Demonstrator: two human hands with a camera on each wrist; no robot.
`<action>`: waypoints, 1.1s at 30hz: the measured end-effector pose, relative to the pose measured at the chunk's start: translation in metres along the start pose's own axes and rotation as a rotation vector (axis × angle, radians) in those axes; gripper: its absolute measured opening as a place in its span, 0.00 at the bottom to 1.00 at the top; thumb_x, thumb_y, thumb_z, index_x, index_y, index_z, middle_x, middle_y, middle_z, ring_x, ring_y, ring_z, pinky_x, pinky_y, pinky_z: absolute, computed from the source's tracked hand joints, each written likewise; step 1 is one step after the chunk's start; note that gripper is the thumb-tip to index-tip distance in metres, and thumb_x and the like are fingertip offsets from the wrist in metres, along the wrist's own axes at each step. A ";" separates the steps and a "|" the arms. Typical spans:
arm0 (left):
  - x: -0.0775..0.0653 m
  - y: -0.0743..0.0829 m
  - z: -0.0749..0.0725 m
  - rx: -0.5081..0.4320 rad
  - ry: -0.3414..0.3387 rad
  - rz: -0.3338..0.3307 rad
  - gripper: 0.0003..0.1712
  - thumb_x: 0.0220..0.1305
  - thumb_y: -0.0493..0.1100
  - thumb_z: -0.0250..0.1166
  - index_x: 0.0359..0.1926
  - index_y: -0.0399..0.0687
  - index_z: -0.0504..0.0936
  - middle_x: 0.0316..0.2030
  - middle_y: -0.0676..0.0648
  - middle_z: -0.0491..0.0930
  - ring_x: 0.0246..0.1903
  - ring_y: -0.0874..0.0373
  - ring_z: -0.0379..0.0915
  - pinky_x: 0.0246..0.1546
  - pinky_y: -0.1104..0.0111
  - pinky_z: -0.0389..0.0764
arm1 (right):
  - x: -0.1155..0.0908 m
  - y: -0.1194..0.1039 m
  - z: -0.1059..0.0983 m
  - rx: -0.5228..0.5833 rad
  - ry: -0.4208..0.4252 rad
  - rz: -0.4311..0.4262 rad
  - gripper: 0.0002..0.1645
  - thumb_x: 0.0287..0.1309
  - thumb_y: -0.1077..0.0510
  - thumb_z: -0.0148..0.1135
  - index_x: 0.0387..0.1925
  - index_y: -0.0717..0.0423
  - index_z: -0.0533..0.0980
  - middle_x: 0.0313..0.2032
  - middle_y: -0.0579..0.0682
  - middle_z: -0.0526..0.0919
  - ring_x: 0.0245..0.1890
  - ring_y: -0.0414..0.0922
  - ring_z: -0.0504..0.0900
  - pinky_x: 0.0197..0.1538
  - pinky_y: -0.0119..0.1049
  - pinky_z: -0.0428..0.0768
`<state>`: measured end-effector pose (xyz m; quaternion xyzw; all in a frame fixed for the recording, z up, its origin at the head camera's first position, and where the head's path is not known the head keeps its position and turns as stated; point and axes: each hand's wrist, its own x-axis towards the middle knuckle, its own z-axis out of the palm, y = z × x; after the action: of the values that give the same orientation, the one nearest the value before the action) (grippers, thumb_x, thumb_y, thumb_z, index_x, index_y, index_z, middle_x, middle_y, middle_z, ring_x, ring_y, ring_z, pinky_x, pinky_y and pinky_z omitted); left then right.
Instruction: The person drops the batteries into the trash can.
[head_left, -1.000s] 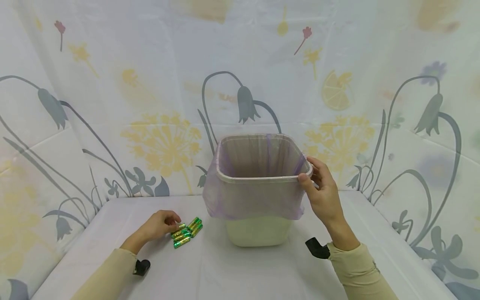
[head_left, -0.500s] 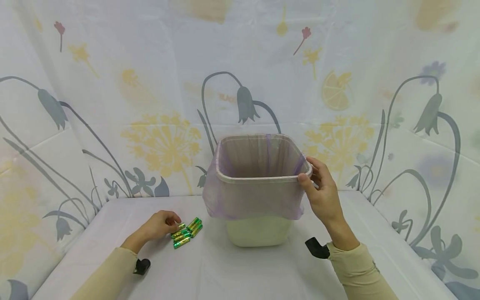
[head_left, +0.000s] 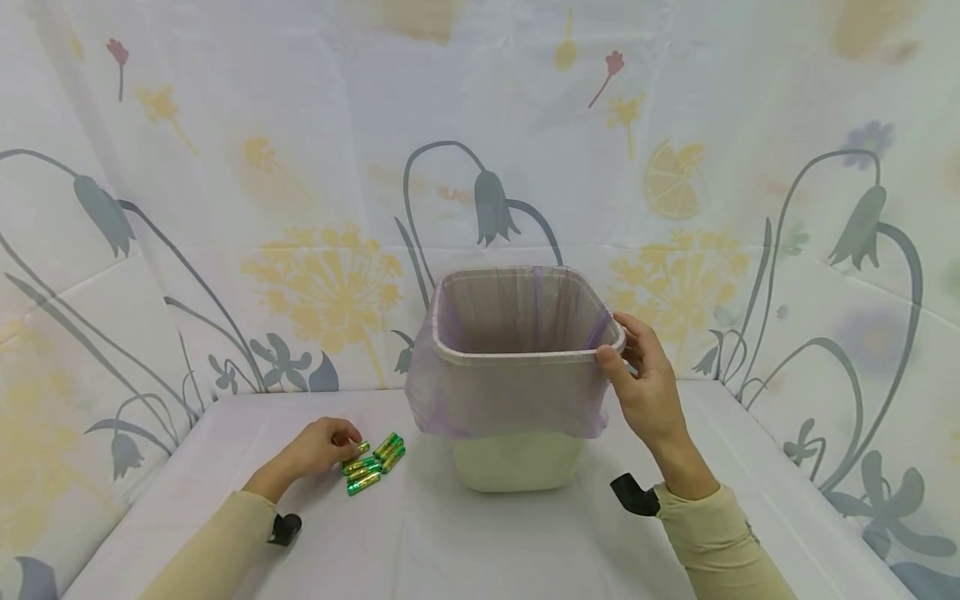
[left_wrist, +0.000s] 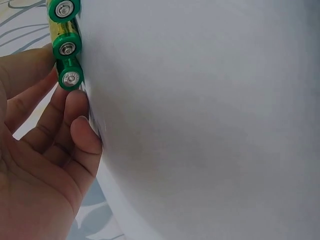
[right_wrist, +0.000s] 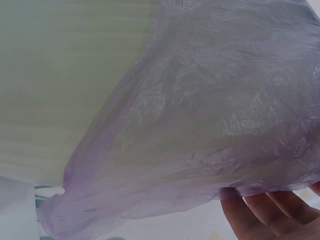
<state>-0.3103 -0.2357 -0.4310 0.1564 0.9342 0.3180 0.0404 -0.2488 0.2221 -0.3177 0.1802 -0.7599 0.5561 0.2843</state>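
On the table's left side lie several green-and-gold batteries (head_left: 363, 471) in a small cluster. My left hand (head_left: 318, 446) pinches the battery (head_left: 363, 447) at the cluster's far left end; its fingers cover part of it. In the left wrist view, battery ends (left_wrist: 67, 48) show in a row just above the fingertips. A pale waste bin (head_left: 517, 464) stands upright in the middle, lined with a thin purple bin liner (head_left: 510, 400) folded over its rim. At the bin's right front corner, my right hand (head_left: 651, 387) grips the rim through the liner, thumb in front.
A white cloth covers the table (head_left: 480, 550). Behind it hangs a curtain (head_left: 315, 125) printed with flowers, close behind the bin. Black wrist mounts (head_left: 635, 495) sit at both sleeves.
The battery at my left fingertips has shifted slightly away from the others, with the left hand moving a little. My right hand and the bin stay in place.
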 end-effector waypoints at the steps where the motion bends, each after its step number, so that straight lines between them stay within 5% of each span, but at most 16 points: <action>1: 0.000 0.001 0.000 -0.002 -0.002 -0.001 0.05 0.58 0.35 0.66 0.37 0.42 0.82 0.27 0.50 0.74 0.29 0.57 0.67 0.30 0.64 0.70 | 0.000 0.000 0.000 0.000 0.001 -0.001 0.29 0.66 0.58 0.56 0.68 0.48 0.63 0.55 0.56 0.73 0.52 0.42 0.74 0.50 0.26 0.73; 33: 0.007 0.004 0.003 0.021 -0.047 -0.015 0.12 0.56 0.35 0.68 0.43 0.41 0.81 0.26 0.48 0.72 0.26 0.57 0.67 0.27 0.65 0.70 | -0.001 -0.001 0.000 -0.013 -0.003 0.002 0.29 0.66 0.58 0.56 0.68 0.48 0.63 0.54 0.55 0.73 0.52 0.42 0.74 0.50 0.25 0.73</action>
<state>-0.3155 -0.2285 -0.4307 0.1574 0.9375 0.3039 0.0628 -0.2478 0.2217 -0.3171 0.1781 -0.7641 0.5512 0.2838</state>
